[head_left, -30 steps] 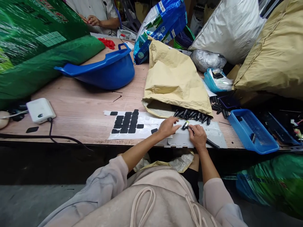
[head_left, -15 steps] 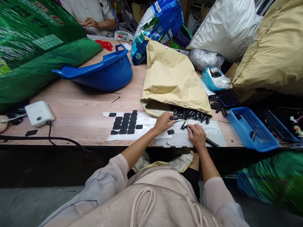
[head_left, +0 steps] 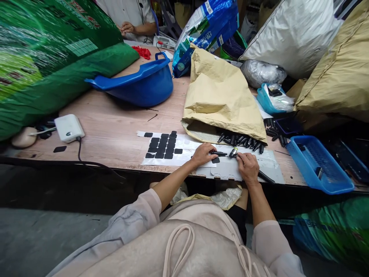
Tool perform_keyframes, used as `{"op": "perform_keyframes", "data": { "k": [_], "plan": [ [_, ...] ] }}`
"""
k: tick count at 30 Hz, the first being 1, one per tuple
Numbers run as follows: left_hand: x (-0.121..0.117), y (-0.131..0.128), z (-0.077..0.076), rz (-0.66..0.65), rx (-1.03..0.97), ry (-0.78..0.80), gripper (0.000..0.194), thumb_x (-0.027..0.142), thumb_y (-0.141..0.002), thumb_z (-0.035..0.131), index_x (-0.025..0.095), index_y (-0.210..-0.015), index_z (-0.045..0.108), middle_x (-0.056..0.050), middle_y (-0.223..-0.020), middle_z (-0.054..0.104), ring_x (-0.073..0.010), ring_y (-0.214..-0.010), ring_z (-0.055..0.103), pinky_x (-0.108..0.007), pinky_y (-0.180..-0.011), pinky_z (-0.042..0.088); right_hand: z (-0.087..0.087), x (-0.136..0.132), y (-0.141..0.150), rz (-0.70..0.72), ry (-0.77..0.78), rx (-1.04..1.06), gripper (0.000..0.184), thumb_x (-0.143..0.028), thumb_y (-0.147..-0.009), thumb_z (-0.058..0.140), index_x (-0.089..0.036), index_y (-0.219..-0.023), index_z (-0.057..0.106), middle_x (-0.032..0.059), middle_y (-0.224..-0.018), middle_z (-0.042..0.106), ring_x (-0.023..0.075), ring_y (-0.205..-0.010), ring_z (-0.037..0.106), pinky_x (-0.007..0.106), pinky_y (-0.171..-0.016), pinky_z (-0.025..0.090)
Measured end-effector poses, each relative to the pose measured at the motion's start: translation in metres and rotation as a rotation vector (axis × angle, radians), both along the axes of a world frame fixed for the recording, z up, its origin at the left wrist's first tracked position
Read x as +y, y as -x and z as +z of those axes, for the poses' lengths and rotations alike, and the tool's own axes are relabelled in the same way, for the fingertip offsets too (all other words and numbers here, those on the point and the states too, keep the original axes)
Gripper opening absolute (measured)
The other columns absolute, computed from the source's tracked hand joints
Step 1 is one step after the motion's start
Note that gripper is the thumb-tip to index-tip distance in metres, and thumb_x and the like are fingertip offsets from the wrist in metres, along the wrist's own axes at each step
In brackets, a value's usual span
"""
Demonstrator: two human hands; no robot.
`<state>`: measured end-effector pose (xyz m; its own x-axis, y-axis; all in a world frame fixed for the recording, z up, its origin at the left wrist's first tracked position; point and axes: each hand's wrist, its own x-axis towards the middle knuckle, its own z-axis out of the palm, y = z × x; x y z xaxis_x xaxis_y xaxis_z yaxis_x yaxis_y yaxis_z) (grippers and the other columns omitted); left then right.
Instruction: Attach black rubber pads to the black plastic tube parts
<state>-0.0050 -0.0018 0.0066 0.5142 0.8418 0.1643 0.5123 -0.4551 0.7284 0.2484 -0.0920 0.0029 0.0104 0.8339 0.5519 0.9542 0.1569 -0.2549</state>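
My left hand (head_left: 204, 154) is closed around one end of a slim black pen-like part (head_left: 219, 153), held low over the grey cardboard (head_left: 227, 169). In my right hand (head_left: 248, 166) is what looks like a small hammer, its black handle (head_left: 266, 177) sticking out below the palm. The shiny hammer head (head_left: 233, 153), with a yellow-green end, lies just right of the black part's tip. Behind both hands, several black tubular pieces (head_left: 242, 141) spill from the mouth of a tan paper sack (head_left: 221, 96). A black rounded pad (head_left: 215, 160) lies under the left hand's part.
Black rounded pads (head_left: 162, 145) sit in rows on a white sheet (head_left: 184, 158) at left. A blue basin (head_left: 141, 86), a white box (head_left: 69, 127) with a cable and a blue basket (head_left: 319, 163) stand around. A co-worker's hand (head_left: 127, 27) shows at the back.
My left hand reached to the black pieces, took one and brought it back near the hammer head. The right hand kept its grip. A black pad has shifted right. The view swung slightly left.
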Motion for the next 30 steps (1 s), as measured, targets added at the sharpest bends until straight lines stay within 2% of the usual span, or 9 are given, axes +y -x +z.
{"op": "perform_keyframes", "data": {
  "k": [4,8,12,15,19,25,30],
  "plan": [
    [0.001,0.0,-0.002,-0.001,-0.005,-0.003,0.013,0.026,-0.084,0.079,0.022,-0.095,0.077,-0.003,-0.088,0.066,-0.022,-0.094,0.06,-0.034,-0.086,0.049,0.018,-0.004,0.023,0.038,-0.105,0.11,0.029,-0.028,-0.103,0.054,-0.023,-0.123,0.074,0.0082,-0.102,0.071,0.0192,-0.093,0.065,0.03,-0.084,0.052],
    [0.001,-0.002,-0.004,0.018,-0.013,-0.008,0.013,0.026,-0.083,0.08,0.022,-0.095,0.078,-0.003,-0.087,0.066,-0.0214,-0.093,0.059,-0.033,-0.086,0.048,0.028,-0.005,0.054,0.187,-0.049,0.211,0.03,-0.029,-0.104,0.052,-0.023,-0.126,0.072,0.0074,-0.099,0.072,0.0178,-0.091,0.068,0.029,-0.083,0.055],
    [0.0,-0.002,-0.004,0.023,-0.02,-0.008,0.012,0.026,-0.084,0.079,0.022,-0.095,0.079,-0.003,-0.087,0.066,-0.0208,-0.093,0.059,-0.033,-0.087,0.048,0.028,-0.005,0.072,0.184,-0.022,0.241,0.031,-0.03,-0.104,0.051,-0.024,-0.125,0.072,0.0075,-0.098,0.073,0.018,-0.089,0.069,0.03,-0.081,0.057],
    [0.0,-0.003,-0.004,0.012,-0.028,-0.013,0.012,0.026,-0.086,0.078,0.021,-0.097,0.079,-0.003,-0.089,0.067,-0.0207,-0.093,0.06,-0.033,-0.088,0.048,0.025,-0.005,0.076,0.167,-0.033,0.23,0.031,-0.03,-0.104,0.05,-0.023,-0.124,0.073,0.0088,-0.101,0.074,0.0185,-0.093,0.069,0.03,-0.086,0.057],
    [-0.001,-0.003,-0.005,0.034,-0.039,-0.028,0.011,0.027,-0.085,0.078,0.022,-0.095,0.079,-0.003,-0.087,0.067,-0.0209,-0.092,0.06,-0.033,-0.086,0.049,0.02,-0.003,0.075,0.146,0.021,0.218,0.031,-0.03,-0.104,0.049,-0.023,-0.119,0.075,0.0075,-0.096,0.073,0.018,-0.09,0.069,0.029,-0.08,0.056],
    [0.0,-0.003,-0.007,0.025,-0.045,-0.03,0.009,0.024,-0.084,0.079,0.022,-0.093,0.079,-0.003,-0.089,0.068,-0.0206,-0.092,0.06,-0.033,-0.087,0.049,0.021,-0.004,0.067,0.1,-0.017,0.253,0.031,-0.03,-0.103,0.052,-0.024,-0.123,0.074,0.0087,-0.1,0.073,0.0192,-0.092,0.069,0.031,-0.084,0.056],
    [-0.001,-0.004,-0.005,0.032,-0.048,-0.023,0.009,0.023,-0.083,0.08,0.021,-0.092,0.079,-0.003,-0.088,0.068,-0.0208,-0.092,0.06,-0.033,-0.086,0.048,0.019,-0.007,0.066,0.092,0.006,0.23,0.031,-0.032,-0.104,0.05,-0.023,-0.12,0.075,0.0081,-0.096,0.073,0.0187,-0.088,0.069,0.03,-0.079,0.055]
  ]
}}
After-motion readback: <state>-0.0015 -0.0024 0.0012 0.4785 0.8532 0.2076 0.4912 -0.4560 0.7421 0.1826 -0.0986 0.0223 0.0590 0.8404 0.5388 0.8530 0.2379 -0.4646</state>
